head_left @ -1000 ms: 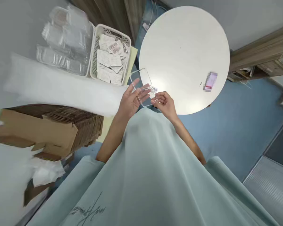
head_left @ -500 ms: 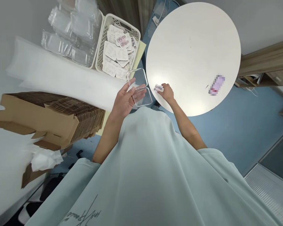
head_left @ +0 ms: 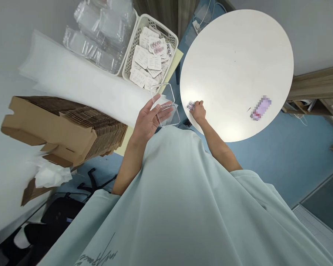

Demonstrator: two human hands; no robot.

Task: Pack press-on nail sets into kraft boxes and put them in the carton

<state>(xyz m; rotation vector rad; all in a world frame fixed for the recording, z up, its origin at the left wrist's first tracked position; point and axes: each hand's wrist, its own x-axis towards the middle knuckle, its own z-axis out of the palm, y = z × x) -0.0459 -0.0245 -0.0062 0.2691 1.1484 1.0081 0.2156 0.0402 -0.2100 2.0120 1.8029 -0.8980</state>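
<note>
My left hand (head_left: 148, 118) holds a clear plastic hinged case (head_left: 170, 114). The case is open, its two halves spread along the fingers, and nothing shows clearly inside it. My right hand (head_left: 198, 112) has its fingers closed on a small white card with purplish shapes (head_left: 190, 106), low over the near left edge of a round white table (head_left: 235, 74). Part of the card is hidden by the fingers, and whether it touches the tabletop I cannot tell.
A white perforated basket (head_left: 127, 68) holds many similar cards. Beside it, another bin holds clear plastic cases (head_left: 91, 48). White sheets (head_left: 80, 92) lie in front, near stacked flat cardboard boxes (head_left: 52, 125). A blurred purple object (head_left: 261, 108) rests on the round table. A black chair (head_left: 61, 210) stands lower left.
The view has shifted, so the table and baskets appear farther right. Both hands keep their holds; the right fingers cover slightly more of the card.
</note>
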